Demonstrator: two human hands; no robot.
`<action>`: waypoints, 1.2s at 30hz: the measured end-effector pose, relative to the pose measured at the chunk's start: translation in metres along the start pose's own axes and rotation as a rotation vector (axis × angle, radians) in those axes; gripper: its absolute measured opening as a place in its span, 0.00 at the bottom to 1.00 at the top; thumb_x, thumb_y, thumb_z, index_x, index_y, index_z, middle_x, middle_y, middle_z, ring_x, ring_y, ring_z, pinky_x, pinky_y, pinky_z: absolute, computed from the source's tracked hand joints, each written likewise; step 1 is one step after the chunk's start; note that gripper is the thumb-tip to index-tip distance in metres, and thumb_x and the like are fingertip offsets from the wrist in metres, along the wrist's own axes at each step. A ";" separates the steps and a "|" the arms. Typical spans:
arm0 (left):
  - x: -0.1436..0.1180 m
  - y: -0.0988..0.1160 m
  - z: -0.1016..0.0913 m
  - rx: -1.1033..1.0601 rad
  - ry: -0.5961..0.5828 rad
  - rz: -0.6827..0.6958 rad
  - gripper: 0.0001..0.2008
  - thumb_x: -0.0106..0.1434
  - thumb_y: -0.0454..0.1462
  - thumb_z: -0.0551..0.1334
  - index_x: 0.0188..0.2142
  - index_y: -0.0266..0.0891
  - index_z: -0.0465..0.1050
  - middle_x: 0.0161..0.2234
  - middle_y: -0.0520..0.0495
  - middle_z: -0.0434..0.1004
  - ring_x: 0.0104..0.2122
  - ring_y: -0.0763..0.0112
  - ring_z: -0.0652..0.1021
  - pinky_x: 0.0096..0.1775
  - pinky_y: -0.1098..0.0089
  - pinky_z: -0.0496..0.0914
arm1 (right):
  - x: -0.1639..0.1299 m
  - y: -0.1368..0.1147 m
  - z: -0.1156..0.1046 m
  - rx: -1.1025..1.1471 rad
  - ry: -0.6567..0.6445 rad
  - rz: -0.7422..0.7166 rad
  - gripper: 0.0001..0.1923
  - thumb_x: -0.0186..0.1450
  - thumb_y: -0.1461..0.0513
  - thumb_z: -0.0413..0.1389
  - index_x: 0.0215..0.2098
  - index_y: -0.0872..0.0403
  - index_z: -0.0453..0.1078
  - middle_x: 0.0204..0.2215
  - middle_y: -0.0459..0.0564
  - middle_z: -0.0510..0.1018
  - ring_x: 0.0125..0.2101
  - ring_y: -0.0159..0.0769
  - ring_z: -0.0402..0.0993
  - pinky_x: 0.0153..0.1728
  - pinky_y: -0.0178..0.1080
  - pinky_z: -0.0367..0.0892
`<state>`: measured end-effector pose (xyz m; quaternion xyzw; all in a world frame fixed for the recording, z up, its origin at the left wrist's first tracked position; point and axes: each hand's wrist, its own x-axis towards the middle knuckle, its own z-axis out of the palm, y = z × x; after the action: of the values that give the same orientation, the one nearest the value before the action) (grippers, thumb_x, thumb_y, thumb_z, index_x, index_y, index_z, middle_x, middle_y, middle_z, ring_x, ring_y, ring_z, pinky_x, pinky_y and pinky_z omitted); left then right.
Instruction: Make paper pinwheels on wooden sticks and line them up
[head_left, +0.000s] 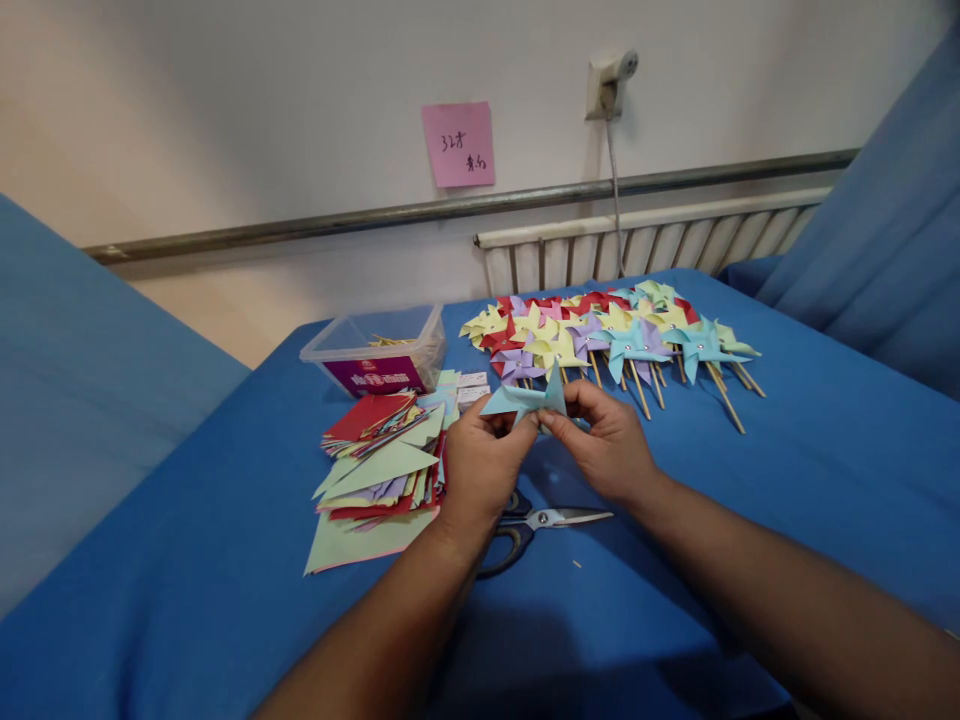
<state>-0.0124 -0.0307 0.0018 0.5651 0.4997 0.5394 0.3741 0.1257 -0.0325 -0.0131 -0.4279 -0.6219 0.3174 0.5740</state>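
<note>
A light-blue paper pinwheel (pixel 523 400) is held up between both hands over the blue-covered table, its blades partly folded in. My left hand (pixel 487 460) pinches it from the left, thumb near the centre. From the other side my right hand (pixel 604 440) grips it, with thumb and index finger closed at the middle. Fingers hide its underside, so I cannot tell whether a pin or stick is there. Below the hands lie dark-handled scissors (pixel 547 518), blades pointing right. Stacked coloured paper (pixel 382 470) sits left of my left hand.
Several finished pinwheels on sticks (pixel 600 335) lie at the back right. A clear plastic box (pixel 375 345) with thin sticks stands at the back left, small white boxes (pixel 472 385) beside it. Behind the blue table (pixel 825 480) are a radiator (pixel 660 230) and a pipe (pixel 360 217).
</note>
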 end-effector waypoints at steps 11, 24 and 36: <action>-0.001 0.003 0.000 -0.001 0.004 0.002 0.09 0.50 0.39 0.68 0.31 0.38 0.74 0.27 0.53 0.77 0.26 0.73 0.74 0.30 0.74 0.66 | 0.000 -0.003 0.000 0.072 -0.008 0.042 0.04 0.61 0.61 0.58 0.35 0.52 0.71 0.30 0.46 0.77 0.31 0.35 0.72 0.37 0.40 0.67; -0.003 0.008 0.000 0.114 0.026 -0.013 0.09 0.51 0.39 0.68 0.32 0.37 0.77 0.26 0.53 0.76 0.25 0.73 0.72 0.29 0.74 0.65 | 0.002 -0.003 -0.005 0.004 -0.060 -0.007 0.03 0.61 0.62 0.57 0.33 0.54 0.71 0.28 0.46 0.74 0.29 0.34 0.67 0.34 0.39 0.64; -0.003 0.010 0.001 0.025 0.023 -0.029 0.09 0.50 0.38 0.69 0.30 0.37 0.75 0.25 0.53 0.76 0.25 0.73 0.73 0.29 0.74 0.65 | 0.000 -0.003 -0.002 0.037 -0.023 0.005 0.04 0.61 0.61 0.58 0.34 0.53 0.72 0.28 0.45 0.74 0.30 0.33 0.67 0.34 0.38 0.64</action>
<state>-0.0097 -0.0356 0.0111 0.5561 0.5190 0.5341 0.3690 0.1272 -0.0336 -0.0103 -0.4153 -0.6213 0.3350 0.5738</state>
